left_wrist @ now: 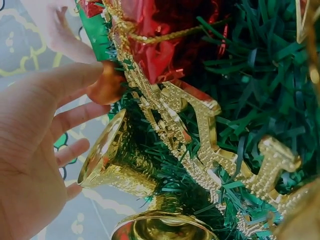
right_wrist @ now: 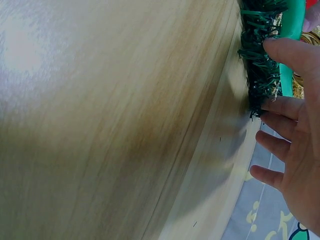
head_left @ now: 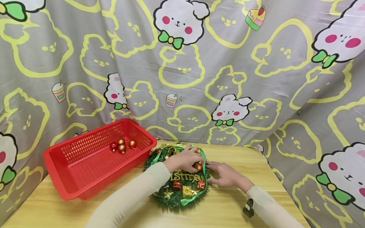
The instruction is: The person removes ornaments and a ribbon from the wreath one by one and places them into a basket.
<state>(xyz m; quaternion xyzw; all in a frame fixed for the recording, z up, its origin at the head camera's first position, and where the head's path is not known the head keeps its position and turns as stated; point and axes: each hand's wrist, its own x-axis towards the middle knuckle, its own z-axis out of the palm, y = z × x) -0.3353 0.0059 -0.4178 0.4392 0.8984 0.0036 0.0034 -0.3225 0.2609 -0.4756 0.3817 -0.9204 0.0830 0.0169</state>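
A green tinsel Christmas wreath [head_left: 174, 204] lies on the wooden table, wound with green ribbon and bearing gold lettering [head_left: 186, 176]. My left hand [head_left: 186, 159] is over its upper right part, pinching a copper-coloured ball ornament [head_left: 198, 166] between thumb and fingers. In the left wrist view the ball [left_wrist: 107, 89] sits right at the tinsel, close to gold bells [left_wrist: 120, 165] and a shiny red gift ornament [left_wrist: 155, 40]. Fingers spread, my right hand [head_left: 226, 174] rests along the wreath's right edge; the right wrist view shows its fingertips against the tinsel [right_wrist: 257, 55].
To the left of the wreath stands a red plastic basket [head_left: 54, 177], holding several ball ornaments [head_left: 121, 148] in its far right corner. A patterned grey curtain [head_left: 188, 95] hangs behind the table [head_left: 225, 205]. A small black device [head_left: 248, 208] is at the right wrist.
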